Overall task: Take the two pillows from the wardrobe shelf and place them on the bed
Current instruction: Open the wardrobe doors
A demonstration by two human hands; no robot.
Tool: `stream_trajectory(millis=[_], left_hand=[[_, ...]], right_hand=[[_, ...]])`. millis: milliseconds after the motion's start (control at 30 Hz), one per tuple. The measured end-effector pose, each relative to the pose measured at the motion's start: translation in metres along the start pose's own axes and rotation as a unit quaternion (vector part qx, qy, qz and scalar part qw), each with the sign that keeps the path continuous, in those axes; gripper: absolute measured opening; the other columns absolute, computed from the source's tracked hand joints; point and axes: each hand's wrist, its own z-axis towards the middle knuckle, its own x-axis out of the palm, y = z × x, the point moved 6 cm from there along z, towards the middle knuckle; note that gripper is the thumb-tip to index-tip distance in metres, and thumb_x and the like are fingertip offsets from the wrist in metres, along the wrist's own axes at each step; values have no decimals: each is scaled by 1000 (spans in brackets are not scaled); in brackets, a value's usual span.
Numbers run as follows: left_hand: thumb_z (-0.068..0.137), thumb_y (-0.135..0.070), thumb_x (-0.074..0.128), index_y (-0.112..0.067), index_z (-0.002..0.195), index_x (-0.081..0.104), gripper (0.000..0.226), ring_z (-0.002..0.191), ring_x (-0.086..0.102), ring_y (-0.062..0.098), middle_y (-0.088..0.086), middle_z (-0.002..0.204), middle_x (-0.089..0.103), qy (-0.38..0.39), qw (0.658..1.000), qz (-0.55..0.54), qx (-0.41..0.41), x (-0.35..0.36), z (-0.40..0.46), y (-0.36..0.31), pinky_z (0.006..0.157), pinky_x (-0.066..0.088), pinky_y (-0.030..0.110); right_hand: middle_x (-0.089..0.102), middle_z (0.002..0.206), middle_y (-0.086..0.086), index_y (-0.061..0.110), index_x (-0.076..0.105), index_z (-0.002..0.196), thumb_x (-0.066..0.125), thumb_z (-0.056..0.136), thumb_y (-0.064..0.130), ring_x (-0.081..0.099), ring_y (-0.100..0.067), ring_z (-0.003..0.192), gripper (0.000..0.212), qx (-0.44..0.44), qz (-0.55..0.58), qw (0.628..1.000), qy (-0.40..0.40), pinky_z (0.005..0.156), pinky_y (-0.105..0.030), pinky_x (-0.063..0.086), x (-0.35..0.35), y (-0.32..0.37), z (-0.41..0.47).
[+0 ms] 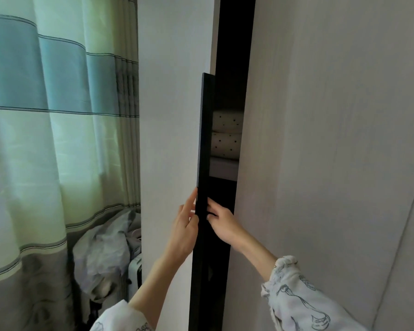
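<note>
1. Pillows: two cream pillows with small dark dots, an upper pillow (227, 120) stacked on a lower pillow (225, 145), lie on a pale wardrobe shelf (222, 168) and show only through the narrow dark gap between the doors. No writing or label can be read on them.
2. Only their rounded front ends are visible; the rest is hidden behind the doors.
3. A tall black bar handle (202, 177) runs down the edge of the pale grey left wardrobe door (172, 139), which stands slightly ajar.
4. The left hand (185, 230) lies against the outer side of the handle, fingers extended upward along it.
5. The right hand (221, 224) reaches into the gap, its fingers curled round the inner edge of the handle.
6. Both wrists come out of white sleeves (304, 299) printed with dark line drawings.
7. The pale right wardrobe door (320, 139) fills the right side.
8. At left hangs a striped green, teal and grey curtain (53, 115), with a heap of crumpled grey fabric (105, 249) below it beside the wardrobe.
</note>
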Motion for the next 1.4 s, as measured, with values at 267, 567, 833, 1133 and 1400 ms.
stream_trajectory(millis=[267, 567, 833, 1133, 1400], left_hand=[[97, -13, 33, -41, 141, 26, 53, 98, 52, 4, 6, 115, 51, 11, 999, 14, 31, -52, -21, -3, 80, 35, 0], [95, -27, 34, -53, 136, 28, 49, 98, 57, 12, 4, 107, 55, 27, 998, -12, 54, -157, -48, 8, 87, 42, 21], [91, 2, 37, -35, 138, 37, 60, 86, 66, 9, -5, 99, 64, 15, 1000, -14, -8, -276, -45, 28, 79, 53, 26], [92, -3, 39, -16, 136, 45, 46, 106, 59, 16, 4, 120, 62, -49, 991, 107, -56, -356, -40, 47, 96, 44, 35], [86, -4, 47, -15, 118, 57, 35, 90, 58, 13, -1, 102, 60, -78, 969, 207, 106, -294, -39, -1, 78, 43, 27]], right_hand=[[57, 99, 34, 24, 35, 140, 36, 94, -5, 58, 18, 87, 54, 9, 57, 998, -34, 84, -1, 40, 41, 30, -24], [46, 140, 6, 27, 35, 141, 34, 99, 7, 44, -6, 126, 46, 11, 111, 994, 3, 87, -4, 40, 127, 88, -43], [36, 148, -1, 23, 27, 144, 39, 98, 10, 37, -17, 134, 49, 40, 158, 984, 72, 109, -37, 32, 217, 131, -16], [32, 150, -6, 11, 20, 146, 36, 99, 12, 30, -14, 137, 50, -5, 49, 991, 127, 97, -12, 23, 283, 171, 22], [50, 138, -2, 23, 37, 140, 43, 96, 24, 48, -16, 125, 44, -37, -117, 992, 13, 106, -30, 35, 205, 136, 16]])
